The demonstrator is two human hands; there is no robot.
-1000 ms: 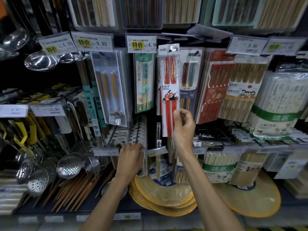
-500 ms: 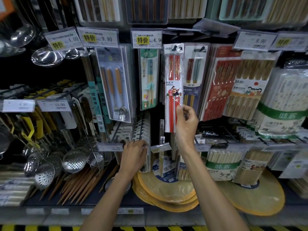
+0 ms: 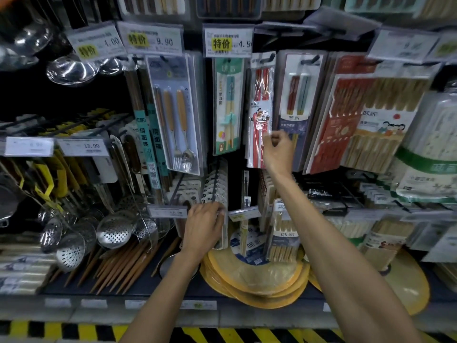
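Note:
A narrow hanging pack of red chopsticks [image 3: 261,100] is on a shelf hook in the middle of the display. My right hand [image 3: 278,151] pinches its lower right edge between thumb and fingers. Lower down, my left hand [image 3: 204,227] grips the front of a row of white card packs [image 3: 214,186] hanging on a peg, with the fingers curled round the foremost pack.
A fork-and-spoon set [image 3: 176,115] and a green chopstick pack [image 3: 228,105] hang to the left, boxed chopsticks [image 3: 371,120] to the right. Skimmers [image 3: 115,231] and loose wooden chopsticks [image 3: 123,266] lie lower left. Yellow round mats [image 3: 254,280] lean below. Price tags [image 3: 227,42] line the rails.
The view has pulled back and tilted down. My right hand has slid up the red pack's right edge and the pack has turned edge-on. My left hand stays on the white packs.

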